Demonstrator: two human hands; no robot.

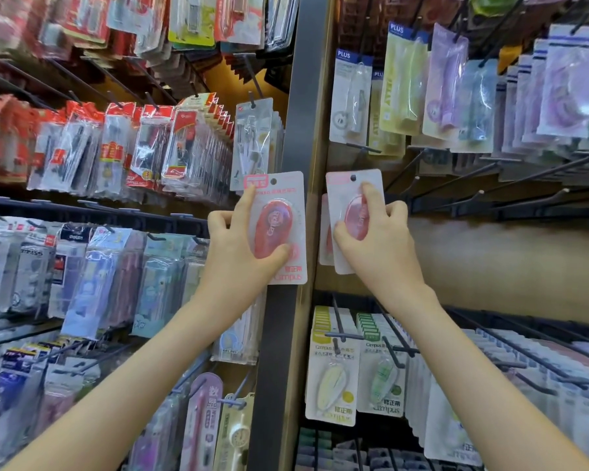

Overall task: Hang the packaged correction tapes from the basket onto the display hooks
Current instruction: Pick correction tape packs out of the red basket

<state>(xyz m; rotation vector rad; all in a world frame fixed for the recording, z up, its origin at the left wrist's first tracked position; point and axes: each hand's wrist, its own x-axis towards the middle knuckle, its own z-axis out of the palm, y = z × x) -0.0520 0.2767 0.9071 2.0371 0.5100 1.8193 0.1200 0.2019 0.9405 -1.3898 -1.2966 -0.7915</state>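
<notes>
My left hand [242,246] grips a packaged red correction tape [276,229] on a white card, held upright in front of the dark shelf post. My right hand [374,232] grips another red correction tape pack [352,192], its index finger pressed on the blister. That pack's hole sits on a dark display hook tip [353,178]. A further pink-white pack [325,232] hangs just behind it. The basket is out of view.
A dark vertical post [286,317] divides two peg walls. Bare black hooks [473,198] stick out to the right of my right hand. Yellow and green correction tape packs [334,379] hang below. Compass sets and pens crowd the left wall [150,151].
</notes>
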